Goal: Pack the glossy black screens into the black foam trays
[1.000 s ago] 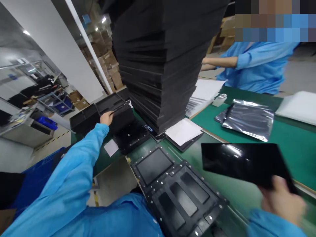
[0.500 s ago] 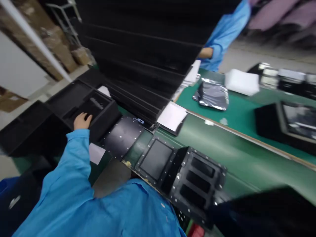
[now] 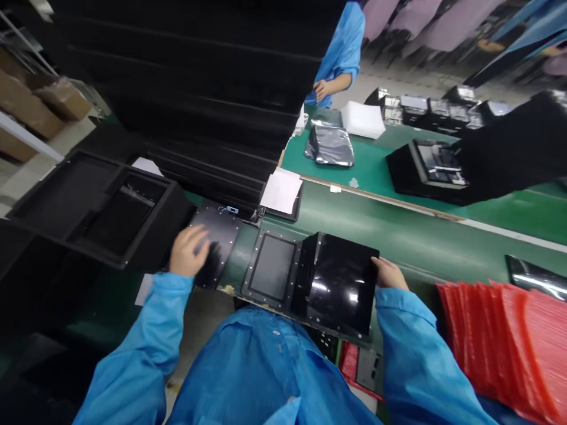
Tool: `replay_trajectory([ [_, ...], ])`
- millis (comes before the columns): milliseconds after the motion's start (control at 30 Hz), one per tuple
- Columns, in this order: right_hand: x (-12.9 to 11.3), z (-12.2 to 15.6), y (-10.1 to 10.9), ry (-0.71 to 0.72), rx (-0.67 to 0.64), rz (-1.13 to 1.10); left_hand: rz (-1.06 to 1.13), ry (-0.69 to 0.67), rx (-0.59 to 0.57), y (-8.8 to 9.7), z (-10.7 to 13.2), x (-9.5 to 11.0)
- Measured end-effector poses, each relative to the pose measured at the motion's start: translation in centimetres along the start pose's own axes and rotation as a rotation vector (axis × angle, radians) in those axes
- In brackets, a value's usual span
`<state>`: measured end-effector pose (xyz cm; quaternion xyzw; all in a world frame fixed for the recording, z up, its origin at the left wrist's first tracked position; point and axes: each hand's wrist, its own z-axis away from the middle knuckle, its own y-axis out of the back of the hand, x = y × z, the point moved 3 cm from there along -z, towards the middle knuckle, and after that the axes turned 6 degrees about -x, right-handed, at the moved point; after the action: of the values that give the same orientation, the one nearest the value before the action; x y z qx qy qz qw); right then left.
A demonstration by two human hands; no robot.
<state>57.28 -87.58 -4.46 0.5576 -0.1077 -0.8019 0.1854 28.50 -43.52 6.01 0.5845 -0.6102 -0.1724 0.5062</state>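
A glossy black panel point(image 3: 343, 283) covers the top of a black housing point(image 3: 302, 273) at the bench's front edge. My right hand point(image 3: 390, 275) grips its right edge, thumb on top, with the other fingers partly hidden. My left hand point(image 3: 189, 252) is open, fingers spread, at the left side of a dark plate point(image 3: 218, 241) with fasteners along its rim; whether it touches the plate I cannot tell. Between the plate and the housing lies a rectangular framed part point(image 3: 271, 265) with a grey middle.
Large black boxes point(image 3: 153, 227) stand at left, under a tall black stack point(image 3: 199, 77). Red bubble-wrap bags point(image 3: 500, 342) are heaped at right. Across the bench, a co-worker's hand point(image 3: 325, 88) is near silvery bags point(image 3: 332, 146) and white sheets point(image 3: 363, 120).
My left hand has left the black box and moved right to the dark plate. My right hand has come into view, and the glossy panel now covers the slotted housing. The view has shifted right.
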Motion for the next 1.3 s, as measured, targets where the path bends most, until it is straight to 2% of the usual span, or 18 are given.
replay_trajectory([
  [167, 1.6, 1.4, 1.0, 0.034, 0.037, 0.168, 0.327, -0.247, -0.416, -8.2, 3.0, 9.8],
  [267, 2.6, 1.6, 0.6, 0.103, 0.036, 0.181, 0.411, -0.288, -0.676, -12.2, 5.8, 14.5],
  [367, 3.0, 0.8, 0.3, 0.167, -0.007, 0.125, 0.390, -0.263, -0.891, -14.8, 7.9, 17.9],
  [467, 3.1, -0.3, 0.4, 0.229, -0.072, 0.033, 0.312, -0.231, -1.015, -16.3, 8.7, 20.1],
  [600, 3.4, -0.8, 0.7, 0.264, -0.091, 0.003, 0.227, -0.200, -1.058, -17.0, 8.5, 21.3],
  [700, 3.4, -0.7, 0.5, 0.307, -0.037, 0.117, 0.201, -0.162, -1.064, -17.0, 8.3, 21.3],
  [833, 3.3, -0.1, 0.5, 0.304, 0.077, 0.361, 0.209, -0.071, -1.064, -17.1, 8.9, 20.3],
  [933, 4.3, 1.8, 1.1, 0.387, 0.135, 0.608, 0.297, -0.002, -1.076, -18.1, 9.9, 19.2],
  [1000, 6.0, 4.2, 1.5, 0.465, 0.123, 0.653, 0.388, 0.043, -1.090, -19.2, 10.6, 18.7],
  [1067, 8.4, 7.7, 1.8, 0.461, 0.080, 0.586, 0.501, 0.065, -1.095, -20.6, 11.4, 18.6],
  [1100, 9.7, 9.6, 1.8, 0.415, 0.061, 0.521, 0.558, 0.068, -1.092, -21.2, 11.8, 18.7],
  [1200, 13.3, 14.8, 1.4, 0.179, 0.077, 0.249, 0.673, 0.123, -1.067, -22.7, 12.8, 19.1],
  [1300, 15.5, 17.1, 0.8, 0.003, 0.091, -0.020, 0.685, 0.250, -1.062, -23.6, 13.5, 19.1],
])
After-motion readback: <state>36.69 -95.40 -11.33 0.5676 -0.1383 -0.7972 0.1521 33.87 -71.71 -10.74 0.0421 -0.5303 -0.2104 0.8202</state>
